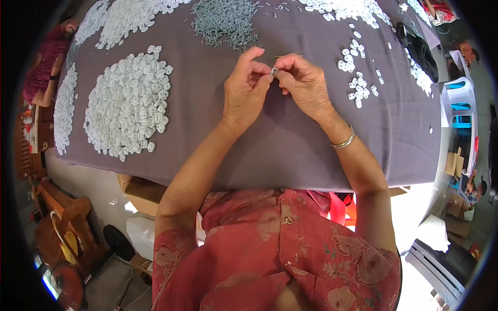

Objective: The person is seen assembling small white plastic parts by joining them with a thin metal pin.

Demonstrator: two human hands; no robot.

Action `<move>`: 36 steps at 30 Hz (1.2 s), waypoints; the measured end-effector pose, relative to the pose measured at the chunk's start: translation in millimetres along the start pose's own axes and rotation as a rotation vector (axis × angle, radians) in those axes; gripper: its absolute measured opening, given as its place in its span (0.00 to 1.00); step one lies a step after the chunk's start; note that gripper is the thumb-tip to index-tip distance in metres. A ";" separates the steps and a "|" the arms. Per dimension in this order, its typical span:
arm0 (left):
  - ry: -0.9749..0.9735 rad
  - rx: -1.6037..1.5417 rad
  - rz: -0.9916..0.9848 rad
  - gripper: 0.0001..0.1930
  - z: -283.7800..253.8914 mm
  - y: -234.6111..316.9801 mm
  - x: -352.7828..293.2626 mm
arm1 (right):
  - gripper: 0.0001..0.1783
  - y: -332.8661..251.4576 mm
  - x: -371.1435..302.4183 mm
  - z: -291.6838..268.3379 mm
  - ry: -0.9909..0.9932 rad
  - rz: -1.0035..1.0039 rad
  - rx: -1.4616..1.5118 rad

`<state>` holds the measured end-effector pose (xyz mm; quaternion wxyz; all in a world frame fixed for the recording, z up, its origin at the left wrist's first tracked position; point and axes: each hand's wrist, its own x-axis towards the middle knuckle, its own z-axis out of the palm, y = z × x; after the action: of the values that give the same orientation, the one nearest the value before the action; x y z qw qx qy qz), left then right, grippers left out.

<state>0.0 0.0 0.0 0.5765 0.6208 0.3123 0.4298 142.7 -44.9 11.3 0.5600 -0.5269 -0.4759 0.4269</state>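
Note:
Above the middle of the table, my left hand point(245, 90) and my right hand point(306, 85) meet fingertip to fingertip. Both pinch one small white plastic piece point(274, 71); its details are too small to make out, and fingers partly cover it. A bracelet circles my right wrist. Beyond my hands lies a heap of small grey screws point(223, 23). Left of them is a large pile of white oval plastic pieces point(129, 103), each with dark marks or holes. To the right, a loose scatter of small white pieces point(358, 85) rests on the cloth.
A grey-brown cloth point(197, 124) covers the table. More white pieces point(127, 23) are heaped at the far left, and others point(347, 8) at the far right. A black bag point(421, 57) lies on the right edge. Another person point(49, 67) sits at the left side.

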 end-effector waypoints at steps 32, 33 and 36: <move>0.038 -0.125 0.023 0.19 -0.8 4.0 2.4 | 0.03 1.6 -1.3 -0.4 0.026 0.016 0.034; 0.038 -0.126 0.023 0.19 -1.0 4.4 2.6 | 0.03 1.0 -1.6 -0.4 0.027 0.015 0.033; 0.022 -0.146 -0.029 0.19 -3.7 5.0 3.4 | 0.03 -1.6 -3.3 0.1 0.030 -0.034 0.018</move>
<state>-2.3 4.0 5.4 0.6230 0.5678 0.2951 0.4499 142.0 -48.3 12.7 0.5788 -0.5203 -0.4724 0.4136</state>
